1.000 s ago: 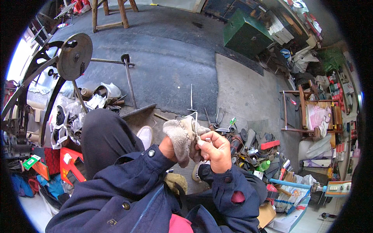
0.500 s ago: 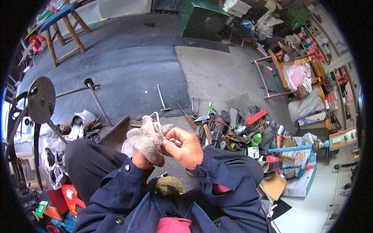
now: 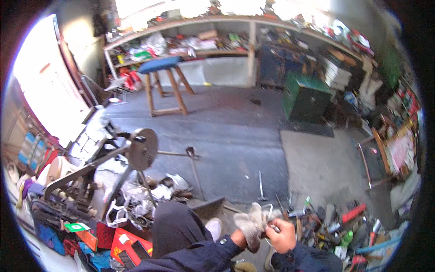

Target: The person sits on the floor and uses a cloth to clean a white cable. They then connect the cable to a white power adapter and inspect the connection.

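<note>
Fleecy grey-beige fabric piece (image 3: 249,222), one: drawn over the left hand (image 3: 238,238), just left of the right hand (image 3: 282,235); long axis roughly away from the body. Right grip: thumb and finger pinched, seemingly on the strip; nearer hand to it. Left grip: covered, cannot tell. Slim white strip (image 3: 271,209), one: bowed, beside the fabric's right edge.

Fleecy cloth piece (image 3: 248,222), pale grey-beige | thin bent piece (image 3: 271,208), white | jacket sleeve (image 3: 206,255), navy | trouser knee (image 3: 181,229), black | shoe (image 3: 214,228), whitish | stool seat (image 3: 159,65), blue, on brown legs (image 3: 174,86) | box (image 3: 307,97), dark green | floor mat (image 3: 226,158), dark blue-grey | wheel (image 3: 143,149), dull grey | block (image 3: 354,213), red | rod (image 3: 378,245), light blue | tray (image 3: 121,244), orange-red | flat packet (image 3: 77,227), green and white | draped cloth (image 3: 399,152), pink and white
</note>
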`<state>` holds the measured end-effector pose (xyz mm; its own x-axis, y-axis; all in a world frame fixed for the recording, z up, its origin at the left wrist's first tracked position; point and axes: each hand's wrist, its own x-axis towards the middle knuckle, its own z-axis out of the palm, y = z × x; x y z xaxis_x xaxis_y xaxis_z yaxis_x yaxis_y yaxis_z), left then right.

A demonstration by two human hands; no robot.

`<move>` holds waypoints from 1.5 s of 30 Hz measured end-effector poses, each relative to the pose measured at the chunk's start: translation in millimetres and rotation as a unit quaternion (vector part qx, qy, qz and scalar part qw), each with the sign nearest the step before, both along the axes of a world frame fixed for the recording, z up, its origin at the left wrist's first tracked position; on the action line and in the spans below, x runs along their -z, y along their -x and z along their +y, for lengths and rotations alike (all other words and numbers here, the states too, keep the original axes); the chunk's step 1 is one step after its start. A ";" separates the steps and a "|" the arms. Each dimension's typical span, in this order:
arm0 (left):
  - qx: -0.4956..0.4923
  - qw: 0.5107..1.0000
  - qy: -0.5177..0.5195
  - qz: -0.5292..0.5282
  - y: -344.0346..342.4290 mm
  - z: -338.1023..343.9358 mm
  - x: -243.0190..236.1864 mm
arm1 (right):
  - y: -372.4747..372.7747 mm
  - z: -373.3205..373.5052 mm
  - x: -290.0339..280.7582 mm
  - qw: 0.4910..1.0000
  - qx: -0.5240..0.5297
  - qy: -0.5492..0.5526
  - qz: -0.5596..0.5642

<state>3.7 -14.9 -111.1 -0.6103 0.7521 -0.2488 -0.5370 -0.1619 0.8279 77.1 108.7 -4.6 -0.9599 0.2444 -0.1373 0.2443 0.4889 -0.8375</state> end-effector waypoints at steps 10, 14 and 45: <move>0.047 0.983 0.062 0.166 1.2 -16.8 -3.2 | 1.5 4.3 4.9 0.969 -0.050 0.233 -0.067; -0.016 0.994 -0.107 -0.023 -2.4 -22.5 -19.2 | 4.9 6.3 -3.0 0.965 -0.070 0.227 -0.112; -0.091 0.933 -0.212 -0.276 16.1 -35.2 -16.8 | 2.7 3.0 -10.1 0.923 -0.090 0.340 -0.157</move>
<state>-12.4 -50.0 -94.3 -0.6040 0.7508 -0.2676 -0.7947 -0.5416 0.2742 74.4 111.7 5.5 -0.8631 -0.1596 -0.4791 0.4937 -0.0676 -0.8670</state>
